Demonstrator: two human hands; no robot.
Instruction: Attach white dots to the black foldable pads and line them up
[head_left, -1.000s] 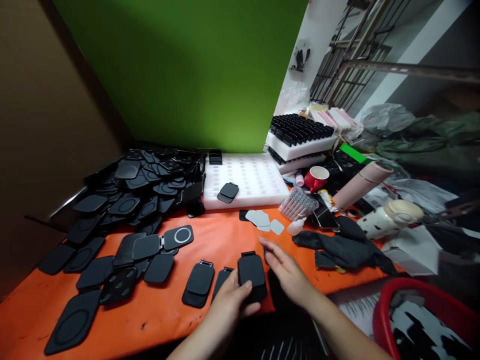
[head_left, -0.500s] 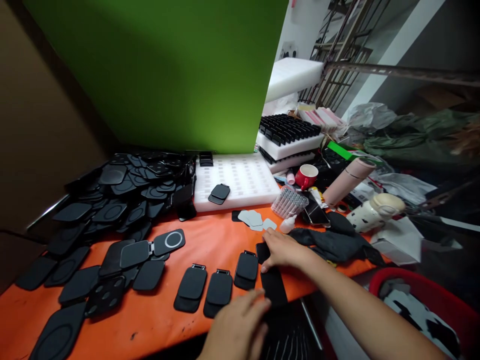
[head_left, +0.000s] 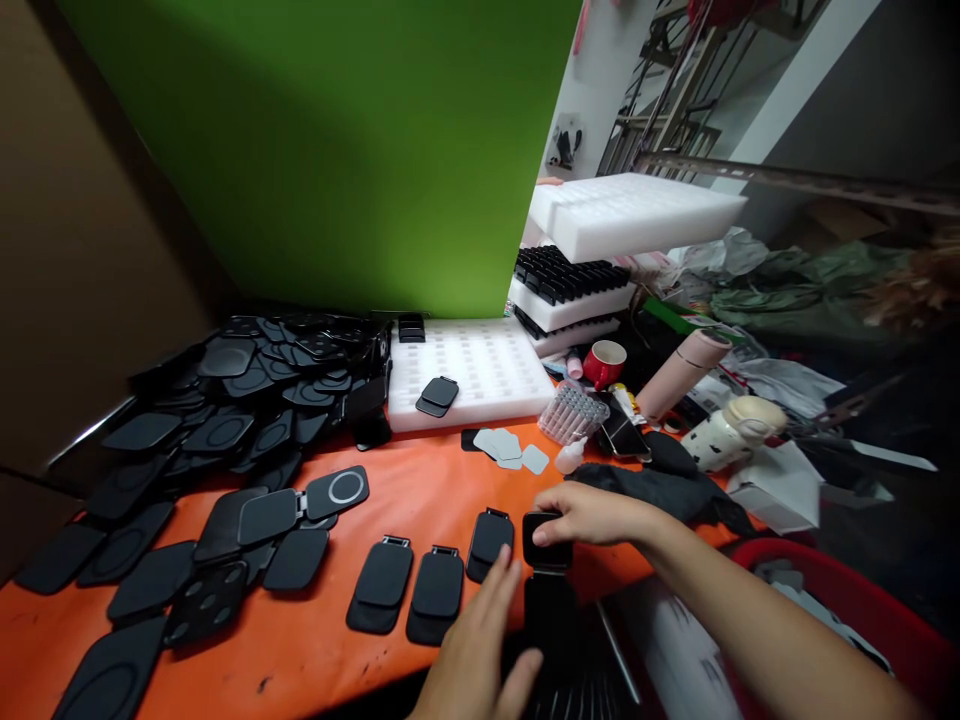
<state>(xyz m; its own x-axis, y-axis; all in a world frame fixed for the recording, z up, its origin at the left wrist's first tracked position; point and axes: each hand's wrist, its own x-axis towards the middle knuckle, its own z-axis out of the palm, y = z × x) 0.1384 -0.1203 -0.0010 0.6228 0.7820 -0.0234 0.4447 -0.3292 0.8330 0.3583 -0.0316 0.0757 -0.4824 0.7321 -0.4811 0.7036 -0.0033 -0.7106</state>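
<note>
My right hand (head_left: 585,515) grips the upper panel of an unfolded black hinged device (head_left: 546,553) at the table's front edge, thumb on its face. The device's lower panel hangs below the hinge, dark against my lap. My left hand (head_left: 480,640) holds nothing; its fingers are apart, just left of that lower panel. Its fingertips overlap the lower corner of a folded black device (head_left: 490,540). Further left lie two more folded devices (head_left: 384,575), (head_left: 438,585) on the orange cloth (head_left: 322,640). Grey-white rounded cards (head_left: 501,445) lie behind the hands.
Black panels (head_left: 225,432) are heaped at the left. A white foam tray (head_left: 480,375) stands at the back. Rightward are a clear tube rack (head_left: 574,412), red mug (head_left: 604,363), pink bottle (head_left: 682,375) and red basin (head_left: 862,630). Another person's foam slab (head_left: 637,212) hangs over stacked trays.
My right hand has drawn the device down and tilted its upper panel up. My left fingers have spread and moved slightly upward. The foam slab at the back has shifted right and down.
</note>
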